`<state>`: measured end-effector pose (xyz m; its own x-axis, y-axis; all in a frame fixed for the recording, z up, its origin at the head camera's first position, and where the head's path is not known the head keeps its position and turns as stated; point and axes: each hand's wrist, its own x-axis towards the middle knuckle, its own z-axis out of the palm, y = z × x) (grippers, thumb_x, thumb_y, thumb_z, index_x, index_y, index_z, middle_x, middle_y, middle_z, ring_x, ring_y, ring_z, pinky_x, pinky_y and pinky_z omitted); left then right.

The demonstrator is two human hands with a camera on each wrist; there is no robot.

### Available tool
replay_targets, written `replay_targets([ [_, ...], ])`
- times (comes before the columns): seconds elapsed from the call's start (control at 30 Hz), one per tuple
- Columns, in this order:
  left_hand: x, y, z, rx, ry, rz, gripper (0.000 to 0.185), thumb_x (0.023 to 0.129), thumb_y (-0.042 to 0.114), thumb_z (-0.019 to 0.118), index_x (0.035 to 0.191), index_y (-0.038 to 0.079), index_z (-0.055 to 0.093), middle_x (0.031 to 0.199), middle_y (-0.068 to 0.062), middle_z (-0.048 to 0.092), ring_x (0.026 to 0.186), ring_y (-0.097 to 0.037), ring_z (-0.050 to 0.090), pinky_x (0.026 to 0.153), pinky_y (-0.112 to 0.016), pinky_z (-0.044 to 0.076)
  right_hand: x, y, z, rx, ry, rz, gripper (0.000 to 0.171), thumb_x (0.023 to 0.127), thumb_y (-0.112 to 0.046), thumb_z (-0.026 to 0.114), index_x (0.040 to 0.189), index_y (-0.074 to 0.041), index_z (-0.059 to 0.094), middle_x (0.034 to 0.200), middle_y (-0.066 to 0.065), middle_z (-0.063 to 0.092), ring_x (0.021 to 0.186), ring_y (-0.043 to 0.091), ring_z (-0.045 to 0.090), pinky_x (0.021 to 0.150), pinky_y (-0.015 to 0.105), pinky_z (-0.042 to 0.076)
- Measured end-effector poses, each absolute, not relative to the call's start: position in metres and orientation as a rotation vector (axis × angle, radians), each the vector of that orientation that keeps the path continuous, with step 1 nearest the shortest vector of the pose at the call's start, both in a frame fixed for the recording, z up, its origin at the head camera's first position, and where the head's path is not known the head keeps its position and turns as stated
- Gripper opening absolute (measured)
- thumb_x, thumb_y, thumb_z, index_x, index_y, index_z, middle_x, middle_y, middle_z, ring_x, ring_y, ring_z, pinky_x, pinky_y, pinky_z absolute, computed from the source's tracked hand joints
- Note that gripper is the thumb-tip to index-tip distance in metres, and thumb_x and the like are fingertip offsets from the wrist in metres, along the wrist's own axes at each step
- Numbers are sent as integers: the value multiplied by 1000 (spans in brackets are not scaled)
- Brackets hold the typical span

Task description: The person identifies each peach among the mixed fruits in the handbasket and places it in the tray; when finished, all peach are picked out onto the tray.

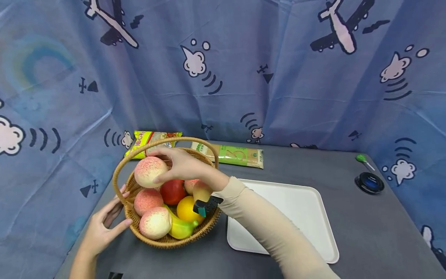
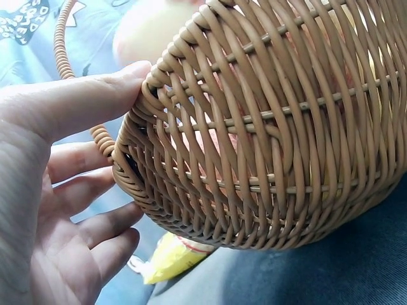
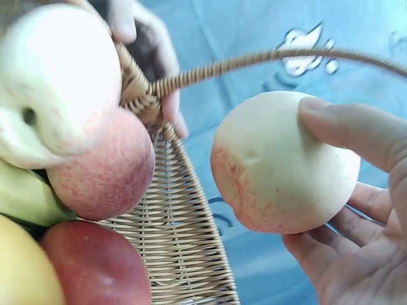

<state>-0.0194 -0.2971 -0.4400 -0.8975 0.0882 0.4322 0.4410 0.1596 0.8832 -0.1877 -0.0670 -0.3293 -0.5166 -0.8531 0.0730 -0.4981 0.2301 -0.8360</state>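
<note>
Peach [image 1: 150,171] sitting in right hand [image 1: 184,164], fingers curling round it, lifted just above the wicker basket [image 1: 167,239] under the handle arch. Left hand [image 1: 104,226], fingers spread, pressing the basket's near-left wall. White tray [image 1: 306,217] lying to the right, nearer the right hand.

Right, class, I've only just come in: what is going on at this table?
A person's right hand grips a peach, held above a wicker basket of fruit. The left hand steadies the basket's rim with straight fingers. Two more peaches, a red apple, an orange and a banana lie in the basket. A white tray sits beside it.
</note>
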Motion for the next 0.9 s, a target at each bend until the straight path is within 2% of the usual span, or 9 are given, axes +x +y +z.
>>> replay_targets([
  [0.23,-22,-297,-438,-575,-2095,-1798,66,73,-27,61,135,-20,37,153,-23,26,139,-13,35,109,-13,34,-160,-12,-329,-1313,1991,-1471,66,75,-7,79,134,-3,49,135,10,51,123,16,52,102,21,46],
  [0.37,-22,-298,-440,-593,-2080,-1797,67,73,-27,61,135,-20,36,153,-23,25,139,-13,35,108,-13,35,-147,25,-342,-1348,1948,-1616,69,73,0,79,135,-1,47,136,14,49,125,20,50,104,28,46],
  [0.53,-24,-300,-442,-657,-2036,-1797,68,72,-28,61,134,-23,34,152,-27,24,140,-16,34,109,-14,35,-138,76,-363,-1312,1924,-1806,70,76,5,76,138,2,42,138,20,44,126,20,49,105,34,45],
  [0.63,-24,-300,-441,-662,-2019,-1814,68,72,-28,61,134,-24,33,152,-28,22,140,-16,35,109,-15,34,-137,103,-376,-1223,1944,-1963,71,76,6,75,137,8,39,140,17,44,128,18,47,106,31,45],
  [0.73,-24,-300,-440,-669,-2006,-1827,67,73,-27,61,133,-25,32,152,-29,22,140,-17,34,109,-15,34,-141,125,-391,-1138,1995,-2094,71,75,12,72,136,12,37,139,21,42,129,17,46,105,27,45],
  [0.9,-24,-299,-442,-658,-2015,-1837,67,72,-28,61,133,-25,34,152,-27,24,140,-17,35,109,-15,34,-155,153,-423,-944,2171,-2120,72,73,17,70,137,11,37,137,30,38,126,10,47,104,20,43],
])
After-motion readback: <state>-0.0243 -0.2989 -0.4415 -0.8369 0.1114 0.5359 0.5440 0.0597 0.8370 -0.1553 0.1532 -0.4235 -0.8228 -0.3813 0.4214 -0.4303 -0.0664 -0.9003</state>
